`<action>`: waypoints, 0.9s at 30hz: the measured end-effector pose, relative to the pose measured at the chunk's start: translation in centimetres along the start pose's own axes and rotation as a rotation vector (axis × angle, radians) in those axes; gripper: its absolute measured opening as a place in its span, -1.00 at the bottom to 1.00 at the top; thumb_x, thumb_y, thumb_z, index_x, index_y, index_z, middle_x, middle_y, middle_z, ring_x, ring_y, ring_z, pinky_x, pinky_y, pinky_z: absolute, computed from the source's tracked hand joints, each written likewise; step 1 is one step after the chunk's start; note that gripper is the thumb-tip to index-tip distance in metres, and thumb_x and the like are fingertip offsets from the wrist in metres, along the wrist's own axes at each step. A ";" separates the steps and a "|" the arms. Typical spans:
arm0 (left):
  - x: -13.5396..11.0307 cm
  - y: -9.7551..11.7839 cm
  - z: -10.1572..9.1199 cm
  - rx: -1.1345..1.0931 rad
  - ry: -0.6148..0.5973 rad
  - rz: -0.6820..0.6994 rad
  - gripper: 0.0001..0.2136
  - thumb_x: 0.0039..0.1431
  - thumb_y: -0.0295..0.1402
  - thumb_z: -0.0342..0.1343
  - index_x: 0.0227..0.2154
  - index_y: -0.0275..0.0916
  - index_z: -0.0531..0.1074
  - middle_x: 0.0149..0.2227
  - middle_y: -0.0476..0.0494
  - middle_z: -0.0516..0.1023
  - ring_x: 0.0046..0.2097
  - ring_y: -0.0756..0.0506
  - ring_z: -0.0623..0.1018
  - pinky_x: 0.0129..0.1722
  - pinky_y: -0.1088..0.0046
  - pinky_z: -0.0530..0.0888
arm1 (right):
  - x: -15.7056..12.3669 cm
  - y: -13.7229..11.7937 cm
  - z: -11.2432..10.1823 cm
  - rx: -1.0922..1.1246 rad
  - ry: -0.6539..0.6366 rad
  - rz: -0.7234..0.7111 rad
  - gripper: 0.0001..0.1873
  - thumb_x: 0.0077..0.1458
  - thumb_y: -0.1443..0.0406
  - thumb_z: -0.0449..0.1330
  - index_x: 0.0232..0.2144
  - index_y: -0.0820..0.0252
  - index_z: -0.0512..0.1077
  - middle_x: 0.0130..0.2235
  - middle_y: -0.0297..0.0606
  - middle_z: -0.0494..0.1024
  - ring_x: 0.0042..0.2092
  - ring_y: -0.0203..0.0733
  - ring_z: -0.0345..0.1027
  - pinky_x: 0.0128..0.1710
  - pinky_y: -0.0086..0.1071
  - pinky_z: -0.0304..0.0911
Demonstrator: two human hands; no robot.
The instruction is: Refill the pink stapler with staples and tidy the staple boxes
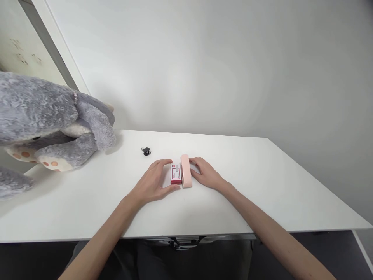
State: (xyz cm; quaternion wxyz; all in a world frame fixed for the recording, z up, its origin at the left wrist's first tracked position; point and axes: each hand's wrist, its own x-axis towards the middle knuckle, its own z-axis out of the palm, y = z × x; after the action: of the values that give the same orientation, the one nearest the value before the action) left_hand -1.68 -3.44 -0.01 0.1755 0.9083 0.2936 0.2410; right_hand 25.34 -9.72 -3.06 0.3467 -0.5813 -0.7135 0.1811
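Note:
A small red-and-white box (176, 174) lies on the white table, with a long pink case (186, 171) close along its right side. My left hand (153, 179) is curved around the box's left side, index fingertip near the far end and thumb near the front end. Its fingers are apart, with a gap between palm and box. My right hand (205, 172) rests at the pink case's right side, thumb and index finger spread and their tips at its edge. Neither hand is wrapped around a thing. The far fingers of both hands are partly hidden.
Behind my left hand, a small black item with metal parts (146, 151) lies on the white table (247, 175). A large grey plush toy (72, 128) sits at the left end. A pale wall (204, 70) stands behind the table.

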 end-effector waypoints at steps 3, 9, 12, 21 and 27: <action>-0.1 -0.2 0.0 0.003 -0.009 -0.019 -0.21 0.16 0.12 0.30 0.33 -0.14 0.19 0.34 -0.36 0.37 0.35 -0.41 0.40 0.27 -0.08 0.43 | 0.0 -0.1 0.0 0.002 0.001 -0.011 -0.59 0.40 0.23 0.13 0.25 0.02 0.36 0.22 -0.14 0.52 0.24 0.00 0.38 0.23 -0.04 0.33; -0.2 -0.4 0.1 0.004 -0.033 -0.028 -0.13 0.16 0.13 0.30 0.39 -0.12 0.08 0.29 -0.35 0.46 0.34 -0.41 0.41 0.25 -0.09 0.43 | -0.1 -0.4 -0.2 0.011 -0.006 -0.016 -0.59 0.40 0.24 0.14 0.25 0.01 0.36 0.22 -0.16 0.52 0.25 -0.01 0.37 0.24 -0.03 0.33; -0.1 -0.5 0.2 0.003 -0.033 -0.022 -0.14 0.16 0.12 0.31 0.39 -0.11 0.09 0.28 -0.35 0.47 0.33 -0.41 0.43 0.24 -0.08 0.44 | 0.0 -0.5 -0.2 0.016 -0.004 -0.018 -0.60 0.40 0.24 0.14 0.24 0.01 0.37 0.22 -0.17 0.53 0.25 0.00 0.38 0.24 -0.02 0.33; 0.0 -0.3 0.1 0.004 -0.020 -0.018 -0.22 0.17 0.05 0.32 0.36 -0.08 0.16 0.21 -0.29 0.53 0.26 -0.39 0.49 0.16 -0.03 0.50 | 0.1 -0.4 0.0 0.017 0.000 -0.019 -0.61 0.40 0.22 0.14 0.23 0.00 0.38 0.21 -0.16 0.53 0.24 0.00 0.39 0.23 -0.01 0.34; 0.0 -0.4 0.2 -0.005 -0.044 -0.036 -0.17 0.13 0.10 0.34 0.36 -0.10 0.16 0.21 -0.31 0.52 0.25 -0.40 0.49 0.18 -0.04 0.48 | 0.1 -0.5 0.0 0.016 0.000 -0.019 -0.60 0.40 0.22 0.14 0.24 0.00 0.37 0.21 -0.17 0.53 0.24 0.00 0.39 0.23 -0.03 0.35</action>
State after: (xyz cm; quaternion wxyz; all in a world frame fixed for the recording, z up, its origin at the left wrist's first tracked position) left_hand -1.75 -3.14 -0.41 0.1886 0.9073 0.3055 0.2187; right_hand 24.99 -9.78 -2.74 0.3530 -0.5718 -0.7174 0.1837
